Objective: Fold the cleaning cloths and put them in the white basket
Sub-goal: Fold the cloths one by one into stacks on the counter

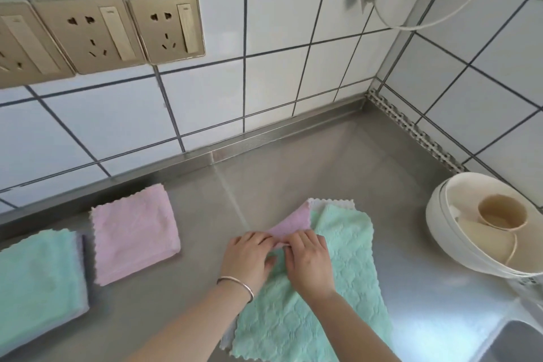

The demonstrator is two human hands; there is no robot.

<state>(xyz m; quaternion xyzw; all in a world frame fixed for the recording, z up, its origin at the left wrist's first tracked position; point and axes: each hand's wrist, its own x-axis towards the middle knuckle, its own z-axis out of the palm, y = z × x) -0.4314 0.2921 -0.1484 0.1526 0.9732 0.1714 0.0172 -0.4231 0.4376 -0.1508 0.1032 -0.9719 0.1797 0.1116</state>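
A mint green cloth (332, 291) lies spread on the steel counter (293, 173) in front of me, with a white cloth edge (332, 203) showing beyond it. On top of it lies a small pink cloth (293, 222). My left hand (249, 256) and my right hand (308, 258) meet at the pink cloth's near edge and pinch it with the fingertips. A folded pink cloth (133, 232) lies to the left near the wall. A folded mint green cloth (38, 282) lies at the far left. No white basket is clearly in view.
A round white container (440, 214) holding beige cups (502, 214) stands at the right. A sink corner (517, 344) shows at the bottom right. Gold wall sockets (164, 26) sit on the tiled wall. A white cable (440, 17) hangs at the top right.
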